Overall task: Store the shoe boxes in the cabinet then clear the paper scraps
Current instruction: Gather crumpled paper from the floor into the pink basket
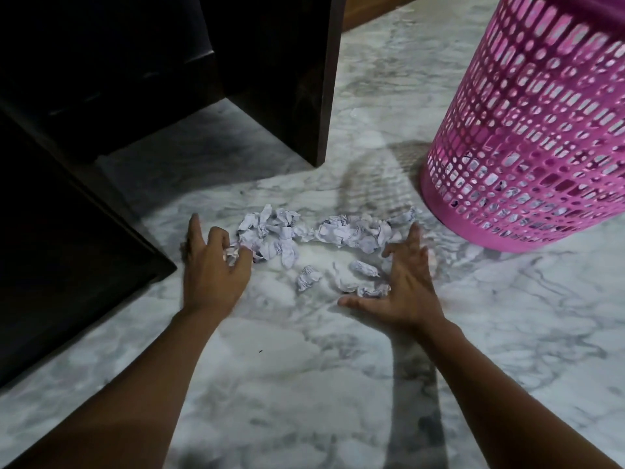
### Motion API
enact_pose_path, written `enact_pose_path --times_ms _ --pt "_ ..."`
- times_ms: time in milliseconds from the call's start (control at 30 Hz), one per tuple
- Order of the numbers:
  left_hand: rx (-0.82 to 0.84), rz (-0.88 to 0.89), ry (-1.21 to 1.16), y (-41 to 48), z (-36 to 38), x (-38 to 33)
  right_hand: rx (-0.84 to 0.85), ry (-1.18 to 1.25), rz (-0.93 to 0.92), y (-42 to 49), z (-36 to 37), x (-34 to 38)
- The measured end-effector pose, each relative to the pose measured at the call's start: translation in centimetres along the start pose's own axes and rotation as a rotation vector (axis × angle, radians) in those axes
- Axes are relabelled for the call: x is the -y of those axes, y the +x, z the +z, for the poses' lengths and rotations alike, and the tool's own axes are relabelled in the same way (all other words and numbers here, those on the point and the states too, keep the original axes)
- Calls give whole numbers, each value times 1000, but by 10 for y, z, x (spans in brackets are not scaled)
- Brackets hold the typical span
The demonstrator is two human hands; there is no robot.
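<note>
Down on the floor (304, 384) now, polished white marble veined with grey, and the paper scraps (351, 231) lie in a loose row across the middle, white lined sheets crushed into wrinkled lumps. A few smaller ones sit nearer, apart from the row. The left hand (211, 269) is at the row's left end, its grip pinched on one crumpled ball (232, 254) between thumb and curled fingers, forefinger pointing away. The right hand (404, 289) is at the right end, its grip released, fingers spread and low over the marble, thumb stretched left beside the nearest lumps; motion blur softens its fingertips, so whether they touch the floor I cannot tell. Far right stands the basket (527, 130), pink plastic, round, its wall a lattice of small holes, its top cut off by the frame; white paper shows through the lowest holes. Far left, the cabinet (287, 79), dark glossy panels, its inside too dark to read.
</note>
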State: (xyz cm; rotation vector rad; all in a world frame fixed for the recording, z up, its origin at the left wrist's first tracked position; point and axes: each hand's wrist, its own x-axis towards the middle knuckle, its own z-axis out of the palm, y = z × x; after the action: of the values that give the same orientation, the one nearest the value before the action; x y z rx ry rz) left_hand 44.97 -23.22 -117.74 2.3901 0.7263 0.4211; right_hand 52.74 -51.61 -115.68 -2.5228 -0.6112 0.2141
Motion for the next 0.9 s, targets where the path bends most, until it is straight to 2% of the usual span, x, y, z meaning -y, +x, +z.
enact_pose_path --times_ms 200,433,600,733,900 --pt "132 137 -98 11 5 -6 45 -18 -159 37 -7 -14" --pt "278 364 -34 18 18 -27 143 5 -265 65 6 1" --pt "256 481 -63 8 29 -33 84 -73 -401 72 20 14" --pt "251 483 -134 4 29 -33 53 -79 -521 75 26 20" --pt "65 441 -82 -13 35 -47 -134 61 -641 60 45 36"
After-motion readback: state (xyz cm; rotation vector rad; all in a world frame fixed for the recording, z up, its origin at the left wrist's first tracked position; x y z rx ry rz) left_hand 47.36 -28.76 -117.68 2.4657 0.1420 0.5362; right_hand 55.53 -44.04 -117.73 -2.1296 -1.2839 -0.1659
